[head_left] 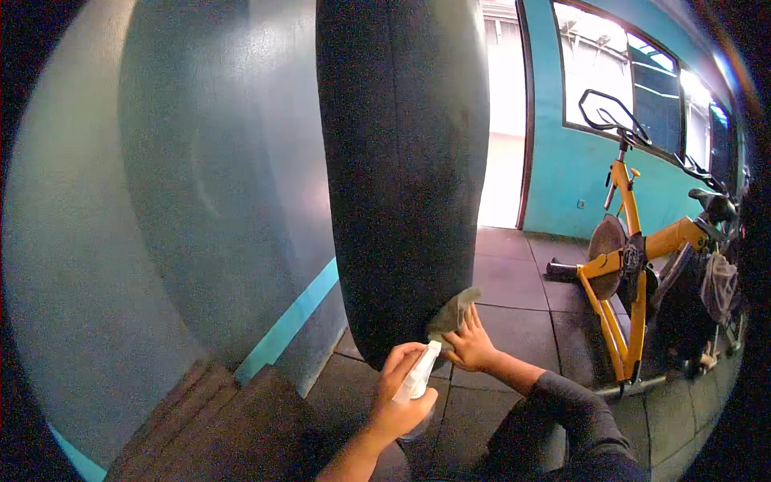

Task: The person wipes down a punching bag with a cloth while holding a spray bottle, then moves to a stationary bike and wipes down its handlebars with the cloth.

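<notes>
A large black punching bag (401, 161) hangs in front of me, its lower end near the floor. My left hand (395, 411) is wrapped round a spray bottle (418, 376) with a white trigger head, which points toward the bag's lower end. The bottle's body is mostly hidden behind the hand. With fingers stretched over it, my right hand (475, 345) holds a greyish-green cloth (454, 316) against the lower right side of the bag.
A grey-blue wall (201, 161) with a turquoise stripe stands at left, and dark stepped shapes (217, 426) lie below it. Yellow exercise bikes (630, 265) occupy the right side. Behind the bag is a bright doorway (503, 136). Dark square tiles (514, 281) cover the floor.
</notes>
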